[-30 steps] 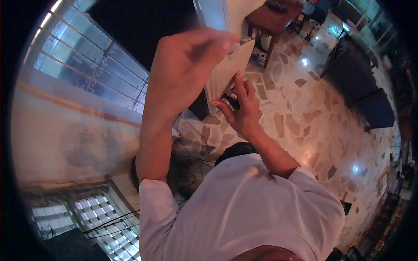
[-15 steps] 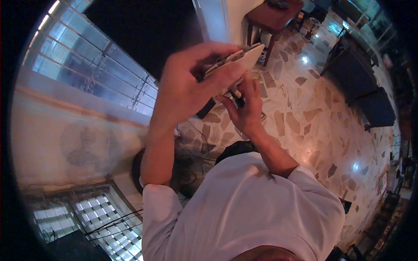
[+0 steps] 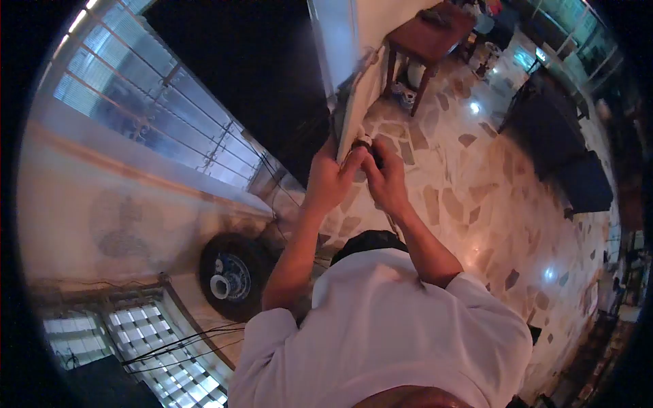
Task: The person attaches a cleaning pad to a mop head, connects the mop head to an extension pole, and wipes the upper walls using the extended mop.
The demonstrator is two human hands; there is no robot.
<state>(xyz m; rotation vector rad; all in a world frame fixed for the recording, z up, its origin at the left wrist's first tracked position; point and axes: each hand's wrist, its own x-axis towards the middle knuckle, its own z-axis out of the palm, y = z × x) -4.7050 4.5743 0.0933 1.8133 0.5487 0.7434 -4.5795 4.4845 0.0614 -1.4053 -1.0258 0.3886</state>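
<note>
A person's loose shirt (image 3: pixel 415 319) of soft white cloth, lightly creased, lies nearest, with both forearms reaching ahead from its short sleeves. The left hand (image 3: pixel 330 180) is closed around the near end of a thin flat panel (image 3: pixel 353 122), its thumb bent toward the other hand. The panel is pale and smooth on the face toward the right hand, darker on the other side; it shows nearly edge-on, running forward from the hands. The right hand (image 3: pixel 386 180) is curled nearly closed on a small dark piece (image 3: pixel 362 144) beside the panel's near end. The thumbs come close together here, so the exact shape of that piece is hidden, and whether it is fixed to the panel cannot be told.

To the left of the hands and nearer the body stands a round black tyre (image 3: pixel 250 255) with a pale metal hub (image 3: pixel 230 282). Beneath and to the right spreads a glossy floor (image 3: pixel 452 204) set with jagged brown stone shapes. Left of the hands, a plaster wall (image 3: pixel 75 183) carries a smudged grey patch. Farther ahead on the left is a window (image 3: pixel 163 109) with thin metal bars; ahead to the right stands a reddish-brown wooden worktop (image 3: pixel 445 42) on slim legs.
</note>
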